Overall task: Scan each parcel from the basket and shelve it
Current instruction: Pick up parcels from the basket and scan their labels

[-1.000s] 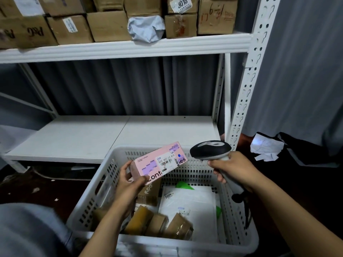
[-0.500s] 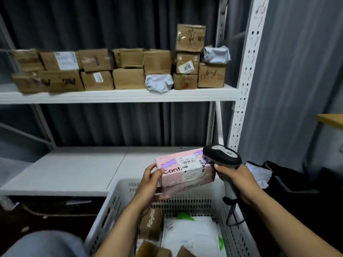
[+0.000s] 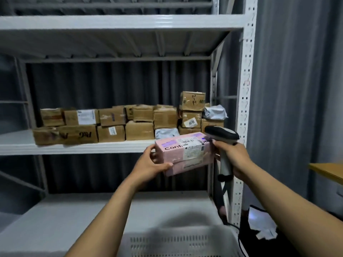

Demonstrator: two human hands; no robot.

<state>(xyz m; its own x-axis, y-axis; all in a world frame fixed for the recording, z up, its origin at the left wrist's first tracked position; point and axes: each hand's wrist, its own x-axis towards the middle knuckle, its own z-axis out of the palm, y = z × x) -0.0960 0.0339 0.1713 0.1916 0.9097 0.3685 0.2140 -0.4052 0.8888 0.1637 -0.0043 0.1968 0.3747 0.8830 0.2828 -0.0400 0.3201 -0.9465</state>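
A pink parcel box [image 3: 182,153] with a white shipping label on top is held up in front of the middle shelf [image 3: 74,148]. My left hand [image 3: 148,166] grips its left end, thumb on top and fingers beneath. My right hand [image 3: 234,157] grips the handle of a black and grey barcode scanner [image 3: 221,135], whose head sits at the box's right end. The white basket [image 3: 176,240] shows only its far rim at the bottom of the view; its contents are hidden.
Several brown cardboard boxes [image 3: 111,125] and two grey mailer bags fill the middle shelf's right part. A white perforated upright post [image 3: 245,108] stands on the right. The lower shelf [image 3: 65,219] lies behind the basket. A grey curtain hangs behind.
Both hands have lifted the pink box and scanner from above the basket to middle-shelf height. My view tilted upward, so the basket dropped to the bottom edge.
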